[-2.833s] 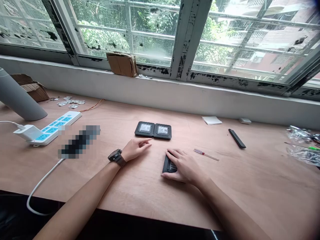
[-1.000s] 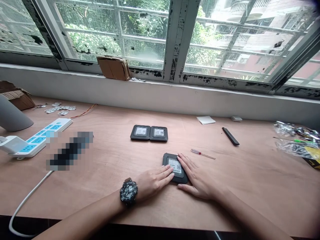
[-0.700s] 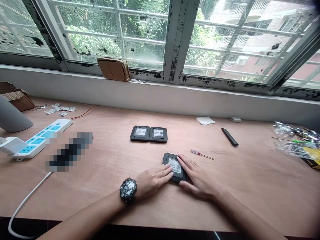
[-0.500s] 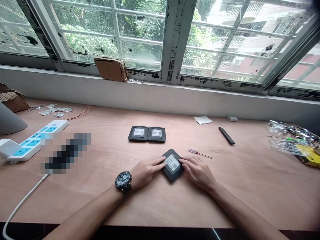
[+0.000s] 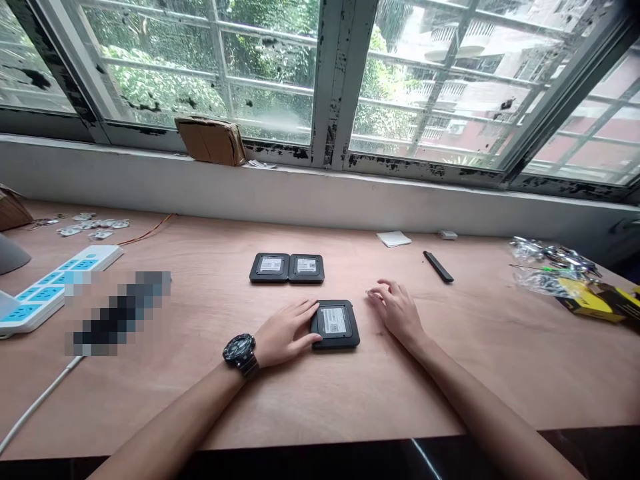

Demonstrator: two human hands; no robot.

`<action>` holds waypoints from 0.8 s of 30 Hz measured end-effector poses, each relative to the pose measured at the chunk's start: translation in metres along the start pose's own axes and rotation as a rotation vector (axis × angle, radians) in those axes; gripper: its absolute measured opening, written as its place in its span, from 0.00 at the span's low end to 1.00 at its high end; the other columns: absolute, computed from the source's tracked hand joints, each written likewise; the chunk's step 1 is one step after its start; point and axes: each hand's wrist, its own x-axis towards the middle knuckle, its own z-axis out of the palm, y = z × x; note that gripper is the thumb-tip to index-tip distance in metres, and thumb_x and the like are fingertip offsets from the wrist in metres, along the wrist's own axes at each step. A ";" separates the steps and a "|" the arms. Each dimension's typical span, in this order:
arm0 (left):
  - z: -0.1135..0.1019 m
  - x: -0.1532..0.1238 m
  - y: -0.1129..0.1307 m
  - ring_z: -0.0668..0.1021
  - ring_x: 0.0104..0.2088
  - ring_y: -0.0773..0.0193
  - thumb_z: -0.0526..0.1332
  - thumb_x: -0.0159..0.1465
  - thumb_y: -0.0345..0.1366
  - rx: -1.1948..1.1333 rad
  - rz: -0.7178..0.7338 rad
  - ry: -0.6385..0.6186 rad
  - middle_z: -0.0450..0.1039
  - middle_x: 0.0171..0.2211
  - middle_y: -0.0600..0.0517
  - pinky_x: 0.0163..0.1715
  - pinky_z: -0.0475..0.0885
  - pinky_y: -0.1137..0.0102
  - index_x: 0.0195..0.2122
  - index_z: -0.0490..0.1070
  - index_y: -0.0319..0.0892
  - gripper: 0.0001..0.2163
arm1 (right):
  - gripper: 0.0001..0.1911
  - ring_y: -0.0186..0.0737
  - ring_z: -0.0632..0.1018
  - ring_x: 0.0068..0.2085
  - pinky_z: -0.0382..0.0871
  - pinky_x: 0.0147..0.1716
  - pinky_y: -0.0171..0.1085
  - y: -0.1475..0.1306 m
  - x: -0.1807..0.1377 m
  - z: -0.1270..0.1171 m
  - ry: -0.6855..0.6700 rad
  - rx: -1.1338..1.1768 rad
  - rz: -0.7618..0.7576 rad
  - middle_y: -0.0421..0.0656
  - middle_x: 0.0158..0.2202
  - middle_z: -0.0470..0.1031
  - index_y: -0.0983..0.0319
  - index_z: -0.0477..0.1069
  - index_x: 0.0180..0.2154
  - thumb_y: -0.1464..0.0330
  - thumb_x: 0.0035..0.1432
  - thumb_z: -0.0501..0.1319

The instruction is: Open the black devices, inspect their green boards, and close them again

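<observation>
A black square device point(image 5: 334, 325) with a white label lies flat on the wooden desk point(image 5: 310, 400). My left hand point(image 5: 285, 331), a watch on its wrist, holds the device's left side, with the fingers at the far corner and the thumb at the near one. My right hand point(image 5: 396, 309) rests on the desk just right of the device, not touching it. Its fingers are bent and its thumb and forefinger pinch the handle end of a small screwdriver point(image 5: 371, 292), most of which the hand hides. Two more black devices point(image 5: 287, 267) lie side by side farther back.
A white and blue power strip point(image 5: 55, 283) with a white cable lies at the left, next to a blurred patch. A white pad point(image 5: 393, 239) and a black bar point(image 5: 438, 266) lie at the back right. Plastic bags and a yellow box point(image 5: 590, 297) sit far right. A cardboard box point(image 5: 210, 140) stands on the window sill.
The near device has been turned square to the desk edge and shifted slightly left. My right hand left it and moved right onto the screwdriver. My left hand stayed on the device.
</observation>
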 end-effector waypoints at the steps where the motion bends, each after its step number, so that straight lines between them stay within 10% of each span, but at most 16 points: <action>1: 0.000 0.000 0.000 0.60 0.70 0.52 0.57 0.71 0.53 -0.007 -0.002 -0.005 0.56 0.70 0.43 0.68 0.60 0.55 0.70 0.57 0.40 0.31 | 0.14 0.53 0.76 0.48 0.70 0.48 0.50 -0.006 0.008 -0.001 0.020 0.069 0.016 0.51 0.50 0.76 0.58 0.75 0.43 0.59 0.71 0.54; 8: 0.000 0.000 0.000 0.56 0.71 0.52 0.57 0.70 0.55 -0.021 -0.008 0.009 0.49 0.72 0.43 0.69 0.57 0.55 0.71 0.53 0.42 0.34 | 0.15 0.39 0.74 0.31 0.69 0.28 0.37 -0.067 0.033 0.002 0.108 0.891 0.195 0.44 0.38 0.74 0.57 0.63 0.54 0.57 0.74 0.48; 24: 0.004 0.000 -0.007 0.59 0.70 0.47 0.56 0.68 0.60 -0.013 -0.048 -0.020 0.55 0.70 0.38 0.69 0.53 0.49 0.71 0.54 0.39 0.38 | 0.16 0.36 0.68 0.28 0.65 0.24 0.36 -0.079 0.016 0.011 0.080 1.073 0.165 0.41 0.35 0.70 0.54 0.69 0.53 0.58 0.74 0.48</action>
